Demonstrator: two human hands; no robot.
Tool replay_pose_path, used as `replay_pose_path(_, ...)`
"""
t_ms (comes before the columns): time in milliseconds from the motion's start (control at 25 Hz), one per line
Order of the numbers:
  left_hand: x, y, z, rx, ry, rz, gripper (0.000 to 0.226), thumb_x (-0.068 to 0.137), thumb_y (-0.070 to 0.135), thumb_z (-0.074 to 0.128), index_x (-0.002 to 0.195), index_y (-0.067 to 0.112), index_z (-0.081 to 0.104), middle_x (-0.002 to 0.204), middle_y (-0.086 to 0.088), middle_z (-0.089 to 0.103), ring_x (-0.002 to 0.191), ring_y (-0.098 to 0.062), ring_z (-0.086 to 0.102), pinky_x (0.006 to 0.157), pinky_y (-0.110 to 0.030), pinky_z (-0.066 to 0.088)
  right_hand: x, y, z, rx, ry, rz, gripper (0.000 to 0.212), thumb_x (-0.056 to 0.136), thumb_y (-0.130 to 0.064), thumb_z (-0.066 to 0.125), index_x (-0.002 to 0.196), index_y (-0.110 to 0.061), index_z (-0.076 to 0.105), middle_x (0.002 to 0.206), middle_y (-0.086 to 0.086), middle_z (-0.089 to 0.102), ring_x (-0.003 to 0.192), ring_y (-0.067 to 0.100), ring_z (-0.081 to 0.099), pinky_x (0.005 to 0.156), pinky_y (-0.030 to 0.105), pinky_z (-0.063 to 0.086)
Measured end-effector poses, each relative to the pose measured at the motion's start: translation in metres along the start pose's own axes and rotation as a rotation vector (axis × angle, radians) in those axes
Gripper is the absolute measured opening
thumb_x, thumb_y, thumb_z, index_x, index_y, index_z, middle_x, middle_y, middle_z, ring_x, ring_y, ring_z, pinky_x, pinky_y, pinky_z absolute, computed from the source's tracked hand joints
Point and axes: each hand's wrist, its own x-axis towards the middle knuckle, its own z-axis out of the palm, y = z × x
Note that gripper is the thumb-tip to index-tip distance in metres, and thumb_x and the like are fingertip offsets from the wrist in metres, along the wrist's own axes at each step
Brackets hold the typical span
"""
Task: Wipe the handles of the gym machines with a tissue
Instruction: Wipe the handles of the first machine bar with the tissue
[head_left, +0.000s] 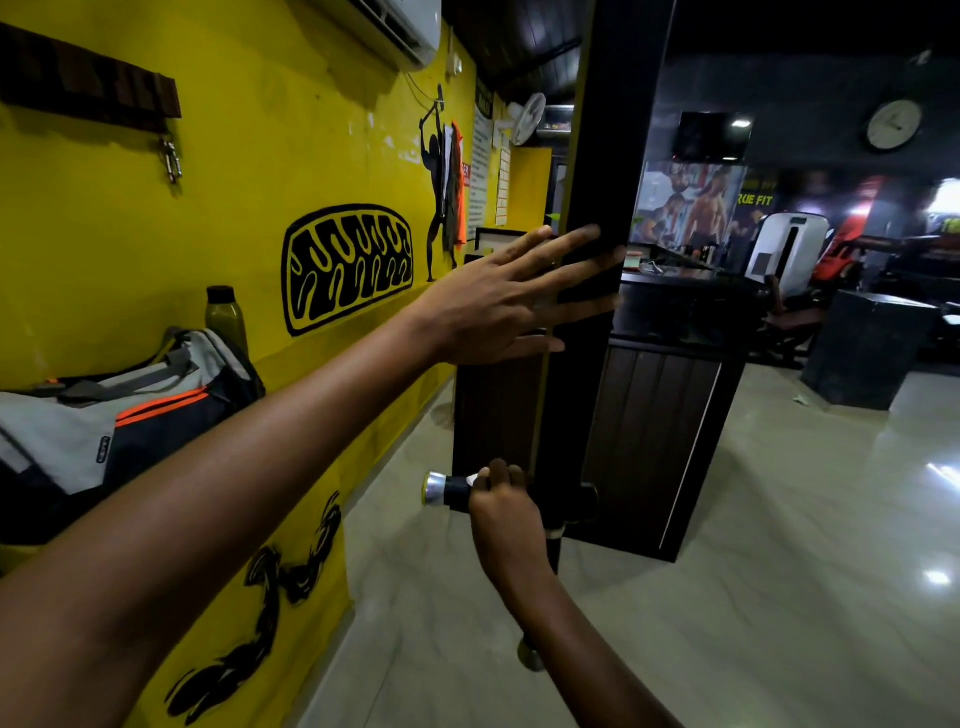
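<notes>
My right hand (501, 506) is closed around a black machine handle (451, 489) with a silver end cap, low in the middle of the view. A bit of white tissue (475, 478) shows between the fingers and the grip. The handle sticks out leftward from a tall black machine post (602, 156). My left hand (506, 299) is stretched out higher up, fingers spread, with the fingertips resting against the post's edge and nothing in it. A second silver-capped handle end (530, 656) shows below my right forearm.
A yellow wall (208, 208) runs along the left, with a grey and orange gym bag (119, 415) and a bottle (226, 317) on a ledge. A dark reception counter (670, 415) stands behind the post. Glossy tiled floor (779, 571) spreads to the right, with more machines beyond.
</notes>
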Motion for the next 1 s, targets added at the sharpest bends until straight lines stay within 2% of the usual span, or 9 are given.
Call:
replay_pose_path(240, 0.001, 0.002, -0.004, -0.001, -0.013, -0.003, 0.055, 0.102, 0.049, 0.026, 0.152, 0.029, 0.015, 0.160, -0.008, 0.010, 0.147, -0.034, 0.004, 0.119, -0.049, 0.011, 0.003, -0.018, 0.003, 0.022, 0.039, -0.036, 0.043, 0.028, -0.005, 0.086, 0.066, -0.009, 0.067, 0.070, 0.006, 0.059, 0.063, 0.022, 0.059, 0.039, 0.024, 0.041)
replay_pose_path(440, 0.001, 0.004, -0.002, -0.010, 0.003, -0.016, 0.055, 0.102, 0.047, 0.030, 0.152, 0.028, 0.016, 0.160, -0.008, 0.010, 0.147, -0.034, 0.005, 0.119, -0.050, 0.013, 0.002, -0.029, 0.008, 0.068, 0.041, -0.092, 0.054, 0.029, 0.002, 0.085, 0.074, -0.005, 0.055, 0.073, 0.008, 0.056, 0.069, 0.024, 0.054, 0.035, 0.023, 0.039)
replay_pose_path(560, 0.001, 0.006, -0.002, -0.010, -0.001, -0.023, 0.055, 0.102, 0.047, 0.029, 0.152, 0.028, 0.016, 0.160, -0.008, 0.010, 0.147, -0.034, 0.004, 0.119, -0.049, 0.014, 0.002, -0.021, 0.010, 0.086, 0.072, -0.116, 0.045, 0.038, -0.004, 0.087, 0.075, -0.009, 0.063, 0.077, 0.006, 0.058, 0.072, 0.023, 0.056, 0.038, 0.023, 0.040)
replay_pose_path(640, 0.001, 0.007, -0.002, -0.008, -0.008, -0.030, 0.055, 0.102, 0.047, 0.027, 0.152, 0.028, 0.015, 0.160, -0.009, 0.009, 0.147, -0.034, 0.004, 0.119, -0.049, 0.013, 0.000, -0.005, 0.008, 0.139, 0.085, -0.064, 0.038, 0.049, -0.007, 0.086, 0.081, -0.011, 0.068, 0.081, 0.006, 0.059, 0.073, 0.023, 0.059, 0.043, 0.025, 0.045)
replay_pose_path(720, 0.001, 0.008, -0.002, -0.004, -0.007, -0.036, 0.055, 0.102, 0.048, 0.026, 0.152, 0.028, 0.014, 0.160, -0.009, 0.008, 0.147, -0.034, 0.003, 0.119, -0.049, 0.012, -0.004, 0.008, 0.002, 0.127, 0.078, 0.044, 0.038, 0.052, -0.004, 0.085, 0.086, -0.011, 0.070, 0.081, 0.007, 0.060, 0.063, 0.023, 0.061, 0.040, 0.027, 0.046)
replay_pose_path(840, 0.000, 0.007, -0.002, -0.015, 0.004, -0.031, 0.055, 0.102, 0.047, 0.028, 0.152, 0.028, 0.016, 0.160, -0.009, 0.011, 0.147, -0.034, 0.006, 0.119, -0.049, 0.013, -0.010, 0.008, -0.004, 0.025, 0.030, 0.085, 0.039, 0.046, 0.001, 0.087, 0.081, -0.004, 0.072, 0.076, 0.011, 0.061, 0.052, 0.023, 0.058, 0.034, 0.026, 0.042)
replay_pose_path(1000, 0.001, 0.008, -0.003, -0.013, 0.009, -0.033, 0.055, 0.102, 0.047, 0.028, 0.152, 0.028, 0.017, 0.160, -0.009, 0.011, 0.147, -0.035, 0.007, 0.119, -0.050, 0.014, -0.007, -0.004, -0.003, 0.052, -0.016, 0.099, 0.039, 0.039, 0.001, 0.088, 0.074, -0.003, 0.071, 0.073, 0.011, 0.060, 0.052, 0.024, 0.058, 0.034, 0.025, 0.041)
